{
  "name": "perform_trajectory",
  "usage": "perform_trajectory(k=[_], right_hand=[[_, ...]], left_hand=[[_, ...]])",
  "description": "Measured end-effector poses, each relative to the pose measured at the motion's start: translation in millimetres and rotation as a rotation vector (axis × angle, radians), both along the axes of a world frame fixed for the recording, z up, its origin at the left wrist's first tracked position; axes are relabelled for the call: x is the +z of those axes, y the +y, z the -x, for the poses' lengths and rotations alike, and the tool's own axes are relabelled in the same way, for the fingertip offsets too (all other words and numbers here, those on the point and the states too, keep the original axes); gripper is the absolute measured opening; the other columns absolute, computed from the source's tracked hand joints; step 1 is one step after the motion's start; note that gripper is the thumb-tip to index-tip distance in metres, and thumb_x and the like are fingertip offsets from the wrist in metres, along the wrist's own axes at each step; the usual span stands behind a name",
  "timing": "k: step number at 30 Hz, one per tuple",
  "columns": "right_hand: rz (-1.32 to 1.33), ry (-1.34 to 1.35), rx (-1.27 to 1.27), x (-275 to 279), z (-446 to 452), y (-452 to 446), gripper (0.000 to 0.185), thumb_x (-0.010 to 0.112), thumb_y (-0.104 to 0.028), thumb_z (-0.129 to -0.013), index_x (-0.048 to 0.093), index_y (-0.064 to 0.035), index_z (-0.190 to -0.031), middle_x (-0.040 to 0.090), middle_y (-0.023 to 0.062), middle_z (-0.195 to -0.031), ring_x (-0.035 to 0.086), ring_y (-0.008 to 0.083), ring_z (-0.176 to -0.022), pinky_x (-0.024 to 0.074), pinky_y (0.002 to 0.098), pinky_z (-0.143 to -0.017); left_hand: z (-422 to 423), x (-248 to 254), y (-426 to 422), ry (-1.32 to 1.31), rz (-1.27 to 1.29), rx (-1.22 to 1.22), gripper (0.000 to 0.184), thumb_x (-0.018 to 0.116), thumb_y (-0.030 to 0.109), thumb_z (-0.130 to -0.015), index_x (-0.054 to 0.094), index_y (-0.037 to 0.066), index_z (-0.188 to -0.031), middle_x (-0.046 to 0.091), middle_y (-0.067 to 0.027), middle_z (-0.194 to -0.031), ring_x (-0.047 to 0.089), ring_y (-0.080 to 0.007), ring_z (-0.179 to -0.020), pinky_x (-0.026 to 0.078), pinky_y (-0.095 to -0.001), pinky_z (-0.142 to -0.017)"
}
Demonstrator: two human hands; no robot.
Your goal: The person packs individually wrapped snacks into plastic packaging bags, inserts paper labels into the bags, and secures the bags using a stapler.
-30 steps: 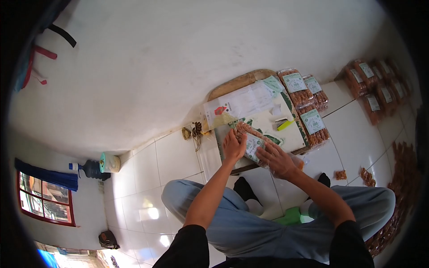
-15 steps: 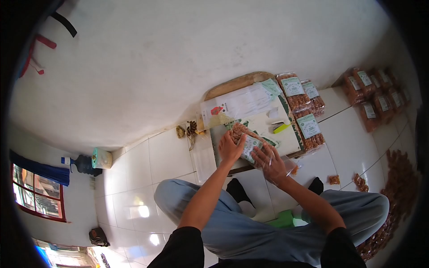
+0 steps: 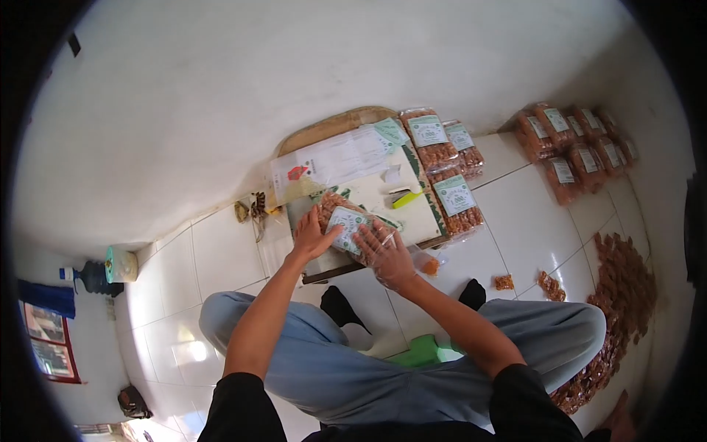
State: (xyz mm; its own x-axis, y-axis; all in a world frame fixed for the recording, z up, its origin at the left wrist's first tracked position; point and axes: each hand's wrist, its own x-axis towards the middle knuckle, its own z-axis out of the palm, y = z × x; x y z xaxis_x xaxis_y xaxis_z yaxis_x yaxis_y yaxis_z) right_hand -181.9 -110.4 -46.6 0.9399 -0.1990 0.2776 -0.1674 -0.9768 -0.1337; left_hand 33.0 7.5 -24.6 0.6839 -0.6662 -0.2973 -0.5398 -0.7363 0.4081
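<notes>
A clear plastic bag of brown snack pieces with a pale green label (image 3: 345, 221) lies on the low board (image 3: 372, 193) in front of me. My left hand (image 3: 314, 237) grips its left end, thumb over the label. On the right part of the bag rests my right hand (image 3: 384, 254), its fingers spread over the loose clear plastic. Beyond the bag lie flat clear bags (image 3: 339, 158), green labels (image 3: 388, 135) and a yellow-green stapler (image 3: 405, 197).
Packed bags (image 3: 454, 199) stand against the board's right side, with more packs (image 3: 563, 171) by the far right wall. A heap of brown pieces (image 3: 622, 283) covers the floor at right. A green object (image 3: 422, 351) sits between my legs.
The view has swung right, so everything appears further left. The bag lies flatter on the board, and my right hand has spread over its loose plastic end.
</notes>
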Motion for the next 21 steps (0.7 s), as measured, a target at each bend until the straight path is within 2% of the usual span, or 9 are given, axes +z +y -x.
perform_trajectory(k=[2, 3, 6, 9, 10, 12, 15, 18, 21], right_hand=[[0.011, 0.080, 0.085, 12, 6, -5, 0.054, 0.045, -0.029, -0.095, 0.035, -0.0187, -0.147, 0.029, 0.0055, -0.155, 0.022, 0.0319, -0.144, 0.0219, 0.0531, -0.113], [0.019, -0.015, 0.137, 9, 8, -10, 0.054, 0.048, -0.030, -0.094, 0.037, -0.0188, -0.145, 0.032, 0.0057, -0.153, 0.026, 0.0306, -0.143, 0.0216, 0.0509, -0.115], [0.074, -0.031, 0.217, 4, 8, -19, 0.052, 0.051, -0.028, -0.093, 0.040, -0.0170, -0.143, 0.037, 0.0057, -0.150, 0.030, 0.0276, -0.141, 0.0217, 0.0473, -0.116], [0.018, -0.027, 0.304, 8, 7, -20, 0.058, 0.048, -0.020, -0.091, 0.033, -0.0142, -0.147, 0.029, 0.0056, -0.155, 0.026, 0.0254, -0.143, 0.0200, 0.0474, -0.115], [0.021, -0.026, 0.309, 13, 6, -18, 0.058, 0.048, -0.020, -0.091, 0.033, -0.0142, -0.147, 0.029, 0.0056, -0.155, 0.026, 0.0254, -0.143, 0.0200, 0.0474, -0.115], [0.046, -0.001, 0.259, 24, 5, -17, 0.049, 0.049, -0.024, -0.093, 0.042, -0.0133, -0.141, 0.043, 0.0053, -0.146, 0.033, 0.0250, -0.139, 0.0222, 0.0433, -0.116], [0.161, 0.102, 0.255, 27, 7, -16, 0.051, 0.046, -0.024, -0.093, 0.040, -0.0129, -0.142, 0.041, 0.0050, -0.148, 0.033, 0.0248, -0.139, 0.0209, 0.0427, -0.116], [0.106, 0.195, 0.254, 33, 12, -12, 0.054, 0.043, -0.023, -0.093, 0.036, -0.0115, -0.145, 0.038, 0.0050, -0.150, 0.032, 0.0242, -0.140, 0.0191, 0.0431, -0.116], [0.098, 0.237, 0.247, 33, 10, -10, 0.059, 0.047, -0.023, -0.091, 0.034, -0.0094, -0.147, 0.037, 0.0088, -0.150, 0.033, 0.0277, -0.139, 0.0219, 0.0461, -0.113]], left_hand=[[7, 3, -2, -0.026, 0.008, 0.002, 0.103, 0.054, 0.070, -0.080, 0.014, 0.006, -0.151, 0.026, -0.0191, -0.148, 0.021, -0.0355, -0.140, 0.018, -0.0511, -0.113], [8, 4, -2, -0.023, 0.022, 0.002, 0.104, 0.054, 0.071, -0.080, 0.013, 0.007, -0.151, 0.027, -0.0186, -0.147, 0.021, -0.0354, -0.139, 0.018, -0.0505, -0.113], [12, 3, -1, -0.029, 0.047, 0.023, 0.104, 0.055, 0.072, -0.080, 0.014, 0.006, -0.150, 0.028, -0.0195, -0.146, 0.023, -0.0363, -0.138, 0.019, -0.0507, -0.112], [16, 1, -4, -0.082, 0.054, 0.029, 0.105, 0.054, 0.073, -0.079, 0.016, 0.005, -0.150, 0.029, -0.0196, -0.145, 0.024, -0.0360, -0.137, 0.020, -0.0509, -0.111], [17, 1, -3, -0.081, 0.057, 0.033, 0.105, 0.054, 0.073, -0.079, 0.016, 0.005, -0.150, 0.029, -0.0196, -0.145, 0.024, -0.0360, -0.137, 0.020, -0.0509, -0.111], [16, 4, -3, -0.061, 0.042, 0.026, 0.107, 0.055, 0.074, -0.078, 0.018, 0.003, -0.149, 0.031, -0.0189, -0.144, 0.025, -0.0350, -0.137, 0.020, -0.0507, -0.110], [16, 6, -3, -0.060, 0.050, 0.039, 0.111, 0.055, 0.077, -0.075, 0.019, 0.002, -0.149, 0.032, -0.0181, -0.143, 0.027, -0.0342, -0.136, 0.022, -0.0503, -0.110], [17, 6, -1, -0.142, 0.041, 0.026, 0.110, 0.057, 0.076, -0.074, 0.024, 0.000, -0.146, 0.038, -0.0211, -0.138, 0.034, -0.0370, -0.132, 0.026, -0.0505, -0.108], [19, 9, -1, -0.151, 0.037, 0.026, 0.115, 0.059, 0.079, -0.070, 0.025, -0.001, -0.145, 0.039, -0.0208, -0.138, 0.035, -0.0367, -0.131, 0.026, -0.0498, -0.108]])
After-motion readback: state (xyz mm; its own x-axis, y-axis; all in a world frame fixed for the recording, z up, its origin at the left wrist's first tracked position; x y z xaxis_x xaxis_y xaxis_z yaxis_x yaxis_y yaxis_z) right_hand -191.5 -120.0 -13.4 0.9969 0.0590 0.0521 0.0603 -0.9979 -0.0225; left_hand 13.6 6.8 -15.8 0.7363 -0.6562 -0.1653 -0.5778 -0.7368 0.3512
